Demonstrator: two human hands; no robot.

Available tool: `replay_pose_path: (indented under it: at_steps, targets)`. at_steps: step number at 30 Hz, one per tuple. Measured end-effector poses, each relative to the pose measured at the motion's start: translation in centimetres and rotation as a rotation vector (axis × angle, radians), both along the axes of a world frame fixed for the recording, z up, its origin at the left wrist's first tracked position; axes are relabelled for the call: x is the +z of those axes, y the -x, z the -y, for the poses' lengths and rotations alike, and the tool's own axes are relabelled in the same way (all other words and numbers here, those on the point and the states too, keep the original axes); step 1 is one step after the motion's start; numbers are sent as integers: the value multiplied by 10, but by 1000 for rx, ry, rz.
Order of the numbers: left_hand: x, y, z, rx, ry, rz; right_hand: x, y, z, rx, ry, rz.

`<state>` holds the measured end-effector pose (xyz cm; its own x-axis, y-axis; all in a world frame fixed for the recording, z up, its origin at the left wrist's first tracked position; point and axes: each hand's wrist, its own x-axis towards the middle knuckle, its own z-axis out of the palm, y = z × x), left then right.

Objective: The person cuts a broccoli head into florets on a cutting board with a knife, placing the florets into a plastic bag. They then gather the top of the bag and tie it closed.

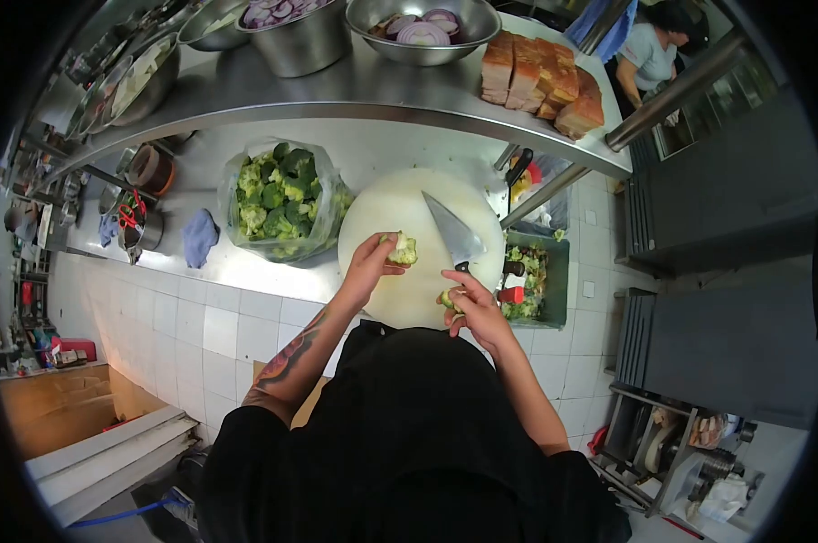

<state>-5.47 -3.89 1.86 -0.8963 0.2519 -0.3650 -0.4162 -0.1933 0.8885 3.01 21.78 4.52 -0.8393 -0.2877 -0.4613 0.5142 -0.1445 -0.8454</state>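
Observation:
My left hand pinches a pale green broccoli floret over the round white cutting board. My right hand is at the board's near right edge, its index finger stretched out. A smaller broccoli piece is tucked in its curled fingers. Between the hands and a little farther off, a chef's knife lies flat on the board. Its dark handle is close to my right fingertips, and the blade points away to the left. Left of the board, a clear plastic bag is filled with cut broccoli.
A steel shelf crosses above the counter, carrying bowls of sliced red onion and browned meat slabs. To the right hangs a green bin with scraps. A blue cloth lies left. Another person stands at the far right.

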Motion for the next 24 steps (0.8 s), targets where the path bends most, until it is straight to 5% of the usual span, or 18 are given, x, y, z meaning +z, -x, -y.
replay_pose_path:
  at_steps: [4,5,9,12,14,20,21,24]
  targets:
    - [5,-28,-32,59,-28,-63,2,6,-8,-78,362,133]
    - [-1,-37,-44,-55,114,-293,2,9,-6,-121,513,207]
    - [8,-69,-75,-272,398,-803,-37,4,5,-352,542,300]
    - [40,-73,-52,-377,575,-815,-63,-5,-10,-231,550,211]
    - [50,-70,-25,-286,678,-878,-47,-11,-13,-179,602,190]
    - [87,8,133,623,1078,-1104,-6,-19,-8,-112,473,-8]
    - [101,22,154,686,1324,-1094,-2,-17,-4,-133,416,-15]
    - [92,63,207,637,1513,-1064,3,-15,21,-270,155,-63]
